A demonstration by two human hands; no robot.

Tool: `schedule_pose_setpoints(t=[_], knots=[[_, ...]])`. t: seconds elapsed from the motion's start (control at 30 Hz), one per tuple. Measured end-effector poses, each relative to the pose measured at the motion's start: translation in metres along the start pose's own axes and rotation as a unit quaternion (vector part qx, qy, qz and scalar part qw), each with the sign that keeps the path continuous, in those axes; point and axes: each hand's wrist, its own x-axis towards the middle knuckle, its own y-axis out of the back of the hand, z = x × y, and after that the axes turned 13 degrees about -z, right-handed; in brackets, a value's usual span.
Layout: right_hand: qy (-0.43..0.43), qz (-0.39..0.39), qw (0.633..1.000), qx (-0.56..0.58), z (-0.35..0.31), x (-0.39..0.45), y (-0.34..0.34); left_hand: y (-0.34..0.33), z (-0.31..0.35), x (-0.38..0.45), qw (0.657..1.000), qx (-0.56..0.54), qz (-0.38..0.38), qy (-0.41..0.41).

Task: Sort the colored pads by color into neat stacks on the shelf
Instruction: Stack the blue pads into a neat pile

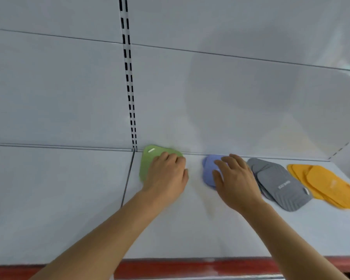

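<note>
On the white shelf (pixel 190 229) lie four groups of pads along the back. My left hand (pixel 167 174) rests flat on the green pads (pixel 148 164) at the left, fingers curled over their right part. My right hand (pixel 234 178) lies on the blue pads (pixel 208 168), covering their right side, fingers spread. To the right a grey stack (pixel 279 184) is fanned out, with a pink edge showing under it. A fanned stack of yellow pads (pixel 327 184) sits at the far right. Whether either hand grips its pads cannot be told.
The white back panel (pixel 230 98) rises right behind the pads, with a slotted upright (pixel 129 87) left of the green pads. A seam (pixel 127 178) divides the shelf beside them. The shelf's red front edge (pixel 170 267) runs along the bottom.
</note>
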Motion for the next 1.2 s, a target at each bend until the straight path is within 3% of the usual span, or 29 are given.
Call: schedule_pose_setpoints(t=[0.13,0.27,0.6,0.73,0.9,1.0,1.1,1.2], knots=[[-0.020,-0.015,1.000,-0.009,0.053,-0.011,0.006,-0.002,0.044,0.023,0.997,-0.057,-0.049,-0.007],[0.040,-0.045,0.998,0.011,0.072,-0.010,0.004,-0.006,0.079,0.050,0.984,-0.065,-0.140,0.085],[0.183,-0.094,0.977,0.052,0.102,-0.007,0.002,-0.016,0.086,0.074,0.901,-0.229,-0.203,0.307],[0.192,-0.096,0.972,0.095,0.106,0.001,0.008,-0.013,0.097,0.064,0.908,-0.293,-0.120,0.273],[0.237,-0.034,0.951,0.197,0.103,0.022,0.046,0.024,0.104,0.054,0.950,-0.288,-0.095,0.080],[0.272,-0.040,0.940,0.201,0.096,0.034,0.065,0.047,0.103,0.054,0.957,-0.284,-0.056,0.032],[0.264,-0.032,0.928,0.260,0.093,0.028,0.071,0.051,0.100,0.052,0.913,-0.402,-0.031,0.064],[0.150,-0.028,0.899,0.410,0.102,0.017,0.074,0.037,0.086,0.039,0.858,-0.487,-0.114,0.118]])
